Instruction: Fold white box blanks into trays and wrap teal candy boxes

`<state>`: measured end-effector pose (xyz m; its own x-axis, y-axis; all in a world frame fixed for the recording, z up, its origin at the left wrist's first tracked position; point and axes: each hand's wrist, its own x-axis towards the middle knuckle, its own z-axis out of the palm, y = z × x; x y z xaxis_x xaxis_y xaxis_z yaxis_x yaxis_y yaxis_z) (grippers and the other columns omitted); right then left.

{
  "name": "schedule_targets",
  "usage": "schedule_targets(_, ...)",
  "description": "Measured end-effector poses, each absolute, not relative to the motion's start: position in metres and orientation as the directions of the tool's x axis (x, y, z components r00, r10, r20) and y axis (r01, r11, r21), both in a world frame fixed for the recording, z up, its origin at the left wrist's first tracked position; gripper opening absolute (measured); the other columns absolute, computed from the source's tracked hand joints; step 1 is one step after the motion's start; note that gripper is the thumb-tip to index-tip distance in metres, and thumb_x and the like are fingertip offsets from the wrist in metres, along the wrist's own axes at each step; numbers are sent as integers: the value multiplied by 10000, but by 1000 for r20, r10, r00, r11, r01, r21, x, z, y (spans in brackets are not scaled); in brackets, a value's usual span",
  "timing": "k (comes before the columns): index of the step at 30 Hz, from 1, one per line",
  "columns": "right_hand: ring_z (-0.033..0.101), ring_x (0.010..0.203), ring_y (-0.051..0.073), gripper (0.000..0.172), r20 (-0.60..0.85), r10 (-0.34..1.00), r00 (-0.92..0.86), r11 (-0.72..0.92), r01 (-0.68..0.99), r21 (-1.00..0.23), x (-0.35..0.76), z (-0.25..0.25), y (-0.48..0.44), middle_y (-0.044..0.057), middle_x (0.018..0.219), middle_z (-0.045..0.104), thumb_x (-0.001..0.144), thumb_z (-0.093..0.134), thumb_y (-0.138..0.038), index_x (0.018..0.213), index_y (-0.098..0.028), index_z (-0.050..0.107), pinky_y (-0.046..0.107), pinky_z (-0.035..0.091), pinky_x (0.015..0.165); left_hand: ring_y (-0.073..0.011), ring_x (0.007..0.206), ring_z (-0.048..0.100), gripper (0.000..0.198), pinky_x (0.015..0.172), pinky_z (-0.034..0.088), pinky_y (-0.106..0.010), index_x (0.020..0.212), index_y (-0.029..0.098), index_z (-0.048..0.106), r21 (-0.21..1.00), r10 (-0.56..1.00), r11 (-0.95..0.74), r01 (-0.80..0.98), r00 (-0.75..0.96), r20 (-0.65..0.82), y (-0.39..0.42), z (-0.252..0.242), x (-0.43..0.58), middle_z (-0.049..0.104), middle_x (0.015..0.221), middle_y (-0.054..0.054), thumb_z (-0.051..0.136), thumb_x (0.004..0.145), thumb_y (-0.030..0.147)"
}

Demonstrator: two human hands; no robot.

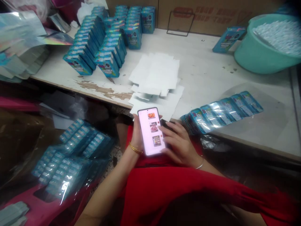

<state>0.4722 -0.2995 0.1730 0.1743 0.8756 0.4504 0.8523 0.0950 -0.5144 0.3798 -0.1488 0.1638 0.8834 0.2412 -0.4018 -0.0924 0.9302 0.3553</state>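
Grip of the left hand (137, 135) is closed on the left edge of a lit smartphone (149, 133), thumb along the side. The right hand (180, 143) is loosely open, its fingers spread and half bent over the phone's right edge; whether the tips touch the glass, I cannot tell. The phone is held above the lap, just short of the table (199, 70), its pale screen showing 3 small pictures in a column. A yellow bangle (135, 148) circles the left wrist and a thin silver bracelet (200, 163) the right; a red garment (162, 185) covers the lap.

On the table just beyond the phone lies an uneven stack of white box blanks (155, 73). To its left, blue caramel cartons (107, 64) stand in close rows, the word CARAMELO legible on the front ones. To the right of the hands, a clear-wrapped row of blue packs (222, 111) lies at a slant. Farther back, a turquoise tub (252, 51) is heaped with small pale pieces, a tilted blue carton (227, 40) beside it. A dark wire frame (180, 23) stands before a cardboard panel (216, 14) with red print. At lower left, film-wrapped bundles of blue boxes (68, 172) are piled above a pink plastic seat (30, 202).
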Motion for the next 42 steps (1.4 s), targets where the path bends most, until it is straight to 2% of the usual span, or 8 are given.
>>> schedule_targets(6, 438, 1274, 250, 235, 445, 889, 110, 166, 828, -536, 471, 179, -302, 49, 1201, 637, 916, 496, -405, 1018, -209, 576, 508, 246, 1112, -221, 741, 668, 936, 672, 530, -309, 1135, 45, 614, 360, 256, 926, -111, 886, -387, -148, 164, 379, 694, 876, -167, 161, 783, 785)
schedule_targets(9, 472, 1245, 249, 275, 458, 881, 122, 173, 816, -551, 470, 183, -305, 37, 1136, 670, 919, 467, -458, 939, -217, 598, 490, 267, 1098, -257, 737, 672, 972, 643, 530, -340, 1164, 44, 596, 373, 217, 925, -71, 905, -366, -148, 163, 378, 691, 851, -184, 148, 760, 806)
schedule_targets(19, 439, 1256, 271, 139, 478, 863, 163, 129, 844, -521, 472, 176, -305, 84, 1247, 602, 896, 535, -326, 919, -197, 580, 541, 317, 1066, -282, 780, 670, 964, 721, 527, -415, 1156, 57, 600, 370, 215, 926, -70, 906, -365, -147, 162, 378, 690, 859, -168, 158, 753, 813)
schedule_targets(23, 419, 1269, 274, 118, 479, 858, 185, 102, 853, -512, 473, 174, -303, 88, 1258, 592, 896, 533, -304, 917, -198, 580, 545, 322, 1066, -268, 784, 667, 931, 717, 527, -390, 1128, 50, 612, 392, 253, 915, -92, 888, -383, -147, 161, 379, 689, 889, -168, 175, 775, 793)
schedule_targets(30, 403, 1286, 273, 163, 474, 863, 173, 106, 856, -507, 472, 170, -298, 67, 1274, 585, 885, 554, -346, 967, -208, 582, 543, 304, 1082, -276, 802, 664, 940, 722, 523, -397, 1141, 56, 608, 369, 228, 926, -77, 894, -385, -149, 161, 379, 688, 900, -173, 179, 766, 804)
schedule_targets(35, 436, 1269, 256, 234, 434, 894, 112, 155, 831, -535, 471, 173, -300, 52, 1211, 630, 902, 527, -382, 1048, -208, 581, 526, 267, 1104, -229, 728, 665, 935, 678, 526, -327, 1128, 45, 618, 365, 247, 926, -101, 891, -381, -148, 160, 379, 693, 847, -159, 176, 778, 791)
schedule_targets(39, 485, 1229, 254, 271, 465, 878, 118, 193, 800, -569, 470, 178, -305, 49, 1109, 681, 907, 500, -453, 941, -203, 600, 506, 283, 1097, -254, 724, 669, 978, 662, 527, -353, 1158, 50, 604, 374, 216, 926, -58, 893, -396, -147, 160, 378, 692, 827, -173, 145, 754, 813)
schedule_targets(42, 474, 1236, 263, 230, 454, 882, 126, 176, 806, -566, 471, 179, -306, 61, 1159, 657, 901, 521, -418, 906, -199, 591, 519, 301, 1083, -247, 727, 667, 957, 669, 528, -351, 1152, 55, 608, 357, 230, 930, -83, 890, -393, -148, 160, 378, 692, 849, -163, 175, 757, 811)
